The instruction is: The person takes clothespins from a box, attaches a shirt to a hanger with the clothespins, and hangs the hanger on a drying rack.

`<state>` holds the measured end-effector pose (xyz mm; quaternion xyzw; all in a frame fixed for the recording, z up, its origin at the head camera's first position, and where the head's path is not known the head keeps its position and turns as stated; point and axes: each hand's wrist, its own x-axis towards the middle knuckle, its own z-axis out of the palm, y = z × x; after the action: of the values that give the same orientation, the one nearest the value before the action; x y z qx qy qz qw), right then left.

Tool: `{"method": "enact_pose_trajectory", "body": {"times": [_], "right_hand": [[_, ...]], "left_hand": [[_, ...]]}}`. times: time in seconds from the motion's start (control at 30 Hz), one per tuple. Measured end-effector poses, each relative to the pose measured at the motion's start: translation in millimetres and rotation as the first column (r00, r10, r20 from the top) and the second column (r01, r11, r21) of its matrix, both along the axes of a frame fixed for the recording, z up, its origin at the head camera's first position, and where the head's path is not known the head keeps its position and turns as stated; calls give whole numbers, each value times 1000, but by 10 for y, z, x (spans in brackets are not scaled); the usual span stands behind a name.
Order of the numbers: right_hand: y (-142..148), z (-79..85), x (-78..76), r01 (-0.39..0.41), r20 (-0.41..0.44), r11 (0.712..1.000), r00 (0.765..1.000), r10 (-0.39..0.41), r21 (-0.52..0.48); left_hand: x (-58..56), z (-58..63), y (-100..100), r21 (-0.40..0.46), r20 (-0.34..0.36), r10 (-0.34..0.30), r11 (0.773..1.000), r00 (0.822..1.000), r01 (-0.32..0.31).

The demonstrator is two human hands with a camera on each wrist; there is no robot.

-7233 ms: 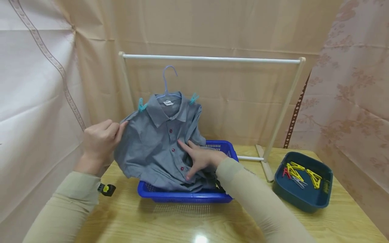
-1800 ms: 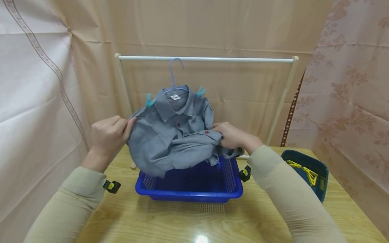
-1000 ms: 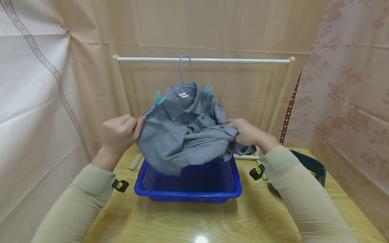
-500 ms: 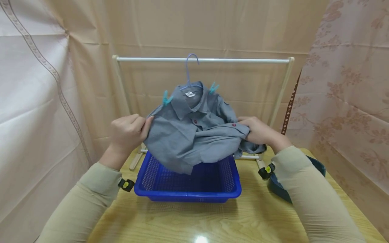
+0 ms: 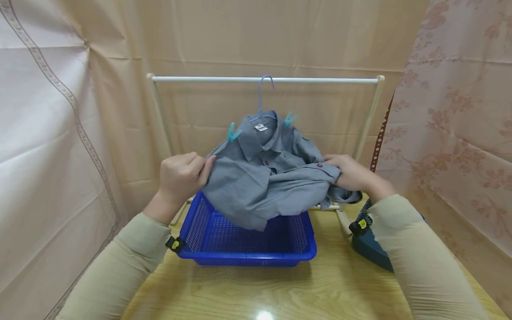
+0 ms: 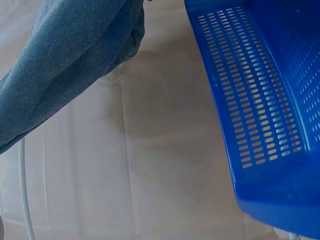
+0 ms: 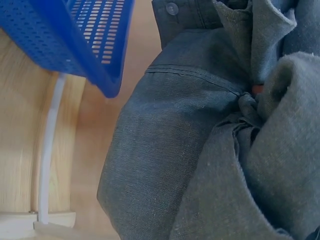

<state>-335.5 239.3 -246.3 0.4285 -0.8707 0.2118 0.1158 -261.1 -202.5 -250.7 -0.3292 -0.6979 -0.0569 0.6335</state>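
A grey button-up shirt (image 5: 244,182) on a lilac hanger (image 5: 260,98) is held up over the blue basket (image 5: 256,256). Its lower front is bunched toward the right. My left hand (image 5: 184,175) pinches the shoulder or sleeve at the left, thumb uppermost. On the other side my right hand (image 5: 352,175) grips gathered cloth near a red button. Turquoise clothespins (image 5: 232,132) sit at both shoulders. The hanger's hook overlaps the rack's white rail (image 5: 208,79); whether they touch I cannot tell. Grey cloth (image 7: 155,140) fills much of the right wrist view.
The drying rack stands behind the basket on a wooden table (image 5: 240,289). A dark green bin (image 5: 372,249) at the right is partly covered by my right sleeve. Beige curtains (image 5: 256,35) hang behind and at both sides.
Earlier my right hand lay with fingers spread on the shirt's front; it then took hold of the cloth. The shirt has risen off the basket, and both hands have carried it rightward.
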Motion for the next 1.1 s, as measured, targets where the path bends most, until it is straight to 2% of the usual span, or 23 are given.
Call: {"method": "enact_pose_trajectory", "body": {"times": [0.27,0.43,0.7,0.93,1.1], "right_hand": [[158,-26,15,33,-14,999,999,-33,1],[268,-51,23,79,6,997,997,-79,-8],[439,-82,45,135,16,990,991,-135,-27],[591,-117,55,174,10,984,985,-174,-43],[694,-126,58,219,41,975,975,-218,-25]], "left_hand": [[-33,-48,144,-34,6,-38,999,999,39],[-53,-61,245,-46,13,-48,998,999,48],[-44,-66,435,-44,10,-78,996,997,79],[-49,-84,598,-43,37,-90,995,995,92],[-50,-105,728,-25,46,-95,995,994,96]]}}
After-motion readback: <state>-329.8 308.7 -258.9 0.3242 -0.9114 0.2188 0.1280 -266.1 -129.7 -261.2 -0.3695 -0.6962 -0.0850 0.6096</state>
